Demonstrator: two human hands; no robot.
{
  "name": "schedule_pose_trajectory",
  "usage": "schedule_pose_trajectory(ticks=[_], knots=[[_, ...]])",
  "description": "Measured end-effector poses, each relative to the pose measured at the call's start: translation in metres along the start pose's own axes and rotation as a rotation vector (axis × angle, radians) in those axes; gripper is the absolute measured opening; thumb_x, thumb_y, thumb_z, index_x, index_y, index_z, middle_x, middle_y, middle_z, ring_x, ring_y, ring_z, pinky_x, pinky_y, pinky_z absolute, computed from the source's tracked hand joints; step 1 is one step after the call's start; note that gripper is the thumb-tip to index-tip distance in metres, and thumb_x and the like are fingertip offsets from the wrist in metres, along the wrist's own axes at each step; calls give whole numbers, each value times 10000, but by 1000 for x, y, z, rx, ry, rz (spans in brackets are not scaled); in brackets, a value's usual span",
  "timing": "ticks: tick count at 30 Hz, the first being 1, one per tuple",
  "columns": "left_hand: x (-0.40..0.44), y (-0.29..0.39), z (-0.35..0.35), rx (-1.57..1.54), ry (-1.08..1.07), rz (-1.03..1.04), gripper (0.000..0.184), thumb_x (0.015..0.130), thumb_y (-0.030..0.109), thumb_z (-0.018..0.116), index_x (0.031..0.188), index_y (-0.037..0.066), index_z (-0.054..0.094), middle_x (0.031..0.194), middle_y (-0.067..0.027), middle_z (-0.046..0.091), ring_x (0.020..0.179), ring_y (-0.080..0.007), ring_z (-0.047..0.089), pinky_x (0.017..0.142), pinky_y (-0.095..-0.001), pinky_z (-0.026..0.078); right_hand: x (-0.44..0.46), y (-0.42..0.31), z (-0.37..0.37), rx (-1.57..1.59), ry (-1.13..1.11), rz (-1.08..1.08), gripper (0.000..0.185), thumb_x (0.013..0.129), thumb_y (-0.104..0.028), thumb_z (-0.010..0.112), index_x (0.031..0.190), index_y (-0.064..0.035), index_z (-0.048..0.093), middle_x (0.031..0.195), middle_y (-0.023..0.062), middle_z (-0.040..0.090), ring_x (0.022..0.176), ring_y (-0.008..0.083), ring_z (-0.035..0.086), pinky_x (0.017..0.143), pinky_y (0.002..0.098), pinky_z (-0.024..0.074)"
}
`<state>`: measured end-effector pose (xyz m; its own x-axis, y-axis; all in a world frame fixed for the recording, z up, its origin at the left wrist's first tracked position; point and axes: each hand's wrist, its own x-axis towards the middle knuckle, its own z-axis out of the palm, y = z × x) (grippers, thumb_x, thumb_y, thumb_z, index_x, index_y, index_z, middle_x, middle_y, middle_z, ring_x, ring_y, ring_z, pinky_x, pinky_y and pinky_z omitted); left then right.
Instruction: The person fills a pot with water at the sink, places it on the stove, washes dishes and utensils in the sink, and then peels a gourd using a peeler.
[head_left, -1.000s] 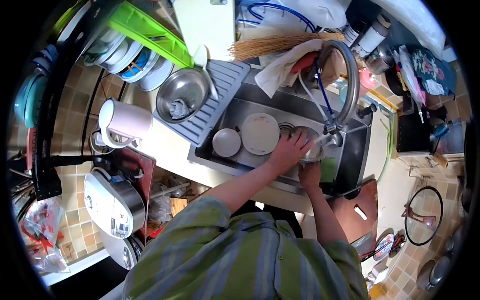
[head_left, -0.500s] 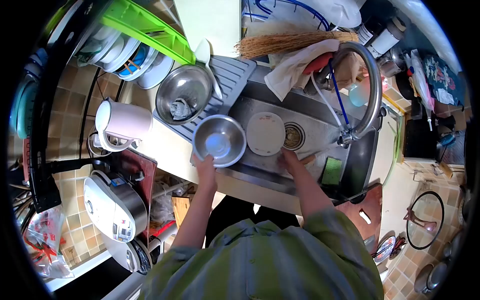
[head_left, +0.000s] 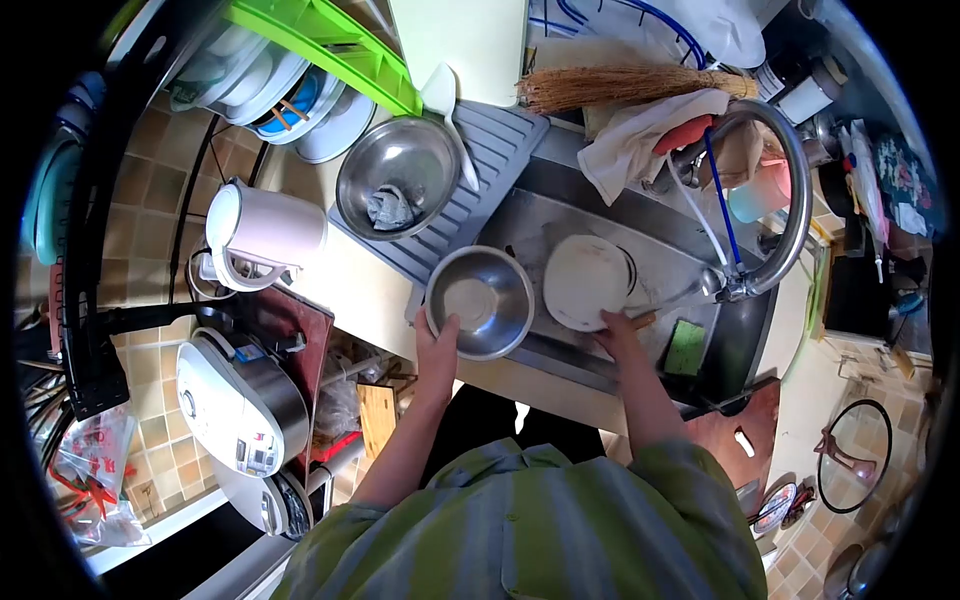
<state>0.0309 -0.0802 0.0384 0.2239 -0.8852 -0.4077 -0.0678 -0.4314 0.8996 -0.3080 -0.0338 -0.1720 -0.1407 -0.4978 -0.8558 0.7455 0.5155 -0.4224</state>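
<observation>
My left hand (head_left: 437,345) grips the near left rim of a steel bowl (head_left: 505,325), which is above the left front edge of the sink (head_left: 560,365). The fingers of my right hand (head_left: 620,337) are closed on the near edge of a white plate (head_left: 585,285) in the sink. To the right of that hand lies a green sponge (head_left: 685,347). A curved faucet (head_left: 797,190) stands at the sink's right end. Another steel bowl (head_left: 425,165), with a crumpled grey cloth (head_left: 390,208) inside, sits on the grey ridged drainboard (head_left: 490,180).
A pink jug (head_left: 280,228) stands left on the counter, near a rice cooker (head_left: 240,405). Behind are a green rack (head_left: 320,35), stacked plates, a white ladle (head_left: 460,140) and a straw brush (head_left: 640,88). A cloth (head_left: 640,145) hangs by the faucet.
Both hands have moved apart from the spot under the faucet. My left hand has brought a steel bowl to the sink's left front edge; my right hand has taken hold of the white plate.
</observation>
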Motion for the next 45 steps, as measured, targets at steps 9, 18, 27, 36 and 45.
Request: schedule_pose_trajectory(ticks=[9, 18, 27, 36, 45], knots=[[59, 108, 14, -446, -113, -50, 537, 1012, 344, 578, 1426, 43, 418, 1329, -143, 556, 1130, -239, 620, 930, -382, 572, -46, -61, -36, 84, -49, -221, 585, 911, -43, 584, 1459, -115, 391, 1371, 121, 539, 1212, 338, 575, 997, 488, 518], [151, 147, 12, -514, -90, -134, 454, 960, 309, 647, 1291, 24, 519, 1264, -152, 518, 1112, -280, 581, 898, -424, 575, -104, -78, -41, -228, 62, -285, 474, 959, -249, 561, 1356, -8, 468, 1204, 157, 632, 1027, 303, 672, 837, 438, 616], [82, 44, 38, 320, 196, 623, 401, 927, 232, 654, 1253, 9, 582, 1233, -161, 610, 1098, -316, 627, 910, -444, 523, -89, -106, 6, -1117, 537, -851, 353, 880, -181, 568, 1219, -86, 590, 1051, 189, 694, 941, 364, 689, 786, 473, 559], [115, -94, 111, 1480, -651, 226, 337, 857, 329, 648, 1064, 81, 746, 1159, -179, 701, 1052, -353, 689, 871, -474, 556, -164, -145, 45, -1620, 557, -1551, 409, 788, -78, 633, 1170, -224, 628, 989, 66, 667, 890, 292, 660, 690, 439, 537], [124, -98, 140, 1624, -679, 355, 265, 891, 238, 613, 1065, 95, 754, 1094, -133, 733, 1026, -278, 713, 827, -443, 551, -185, -157, 39, -1429, 697, -660, 279, 976, -230, 571, 1238, -144, 607, 1136, 168, 686, 1010, 370, 678, 791, 445, 552]])
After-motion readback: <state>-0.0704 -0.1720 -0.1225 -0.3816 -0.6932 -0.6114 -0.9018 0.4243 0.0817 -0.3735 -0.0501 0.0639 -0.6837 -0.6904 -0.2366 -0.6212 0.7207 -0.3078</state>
